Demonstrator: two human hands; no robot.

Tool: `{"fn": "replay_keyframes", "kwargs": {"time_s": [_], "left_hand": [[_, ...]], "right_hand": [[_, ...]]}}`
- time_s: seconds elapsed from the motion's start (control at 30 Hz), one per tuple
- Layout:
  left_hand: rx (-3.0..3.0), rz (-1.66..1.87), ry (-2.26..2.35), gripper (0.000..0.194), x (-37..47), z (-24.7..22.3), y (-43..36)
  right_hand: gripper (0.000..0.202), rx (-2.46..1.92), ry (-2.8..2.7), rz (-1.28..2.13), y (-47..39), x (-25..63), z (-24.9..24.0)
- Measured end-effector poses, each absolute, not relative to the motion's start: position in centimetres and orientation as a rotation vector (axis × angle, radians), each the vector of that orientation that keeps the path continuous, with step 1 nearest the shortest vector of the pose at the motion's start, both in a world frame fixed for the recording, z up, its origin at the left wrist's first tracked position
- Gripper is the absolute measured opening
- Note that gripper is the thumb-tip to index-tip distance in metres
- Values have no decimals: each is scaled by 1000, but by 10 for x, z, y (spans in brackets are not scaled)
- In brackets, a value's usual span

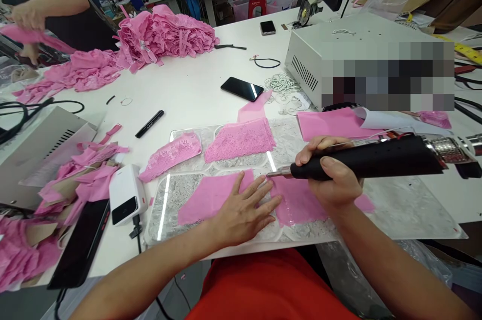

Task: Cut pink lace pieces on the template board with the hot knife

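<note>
The right hand (337,187) grips the black tool (384,158), its long axis running sideways, tip just beside the spread left hand (244,212), which rests on pink fabric (203,199) atop the marbled board (402,209)

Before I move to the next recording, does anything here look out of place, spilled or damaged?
Mostly untidiness: a tangle of pale string lies loose beside the large grey box. A blocky pixelated patch hides much of the box's front, probably masking in the picture. I see no spill or damage.
</note>
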State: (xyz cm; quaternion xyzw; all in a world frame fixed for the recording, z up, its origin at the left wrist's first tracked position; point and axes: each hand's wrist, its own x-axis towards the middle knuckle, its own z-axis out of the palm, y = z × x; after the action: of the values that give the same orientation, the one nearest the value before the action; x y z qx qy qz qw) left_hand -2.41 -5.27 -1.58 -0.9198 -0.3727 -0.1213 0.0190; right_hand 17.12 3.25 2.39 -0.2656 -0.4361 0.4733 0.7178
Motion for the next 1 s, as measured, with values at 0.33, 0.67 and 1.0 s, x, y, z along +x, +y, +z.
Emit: {"fn": "replay_keyframes", "kwargs": {"time_s": [0.33,0.67,1.0], "left_hand": [[-2875,-436,-1128,38,-26,-14,-51],[-2848,-449,-1203,40,-26,-9,-47],[-2803,-422,-1246,37,-23,-10,-51]], "right_hand": [[11,-583,-947,1014,36,175,32],[11,-756,-695,744,48,254,41],[11,-736,-745,738,44,263,28]]}}
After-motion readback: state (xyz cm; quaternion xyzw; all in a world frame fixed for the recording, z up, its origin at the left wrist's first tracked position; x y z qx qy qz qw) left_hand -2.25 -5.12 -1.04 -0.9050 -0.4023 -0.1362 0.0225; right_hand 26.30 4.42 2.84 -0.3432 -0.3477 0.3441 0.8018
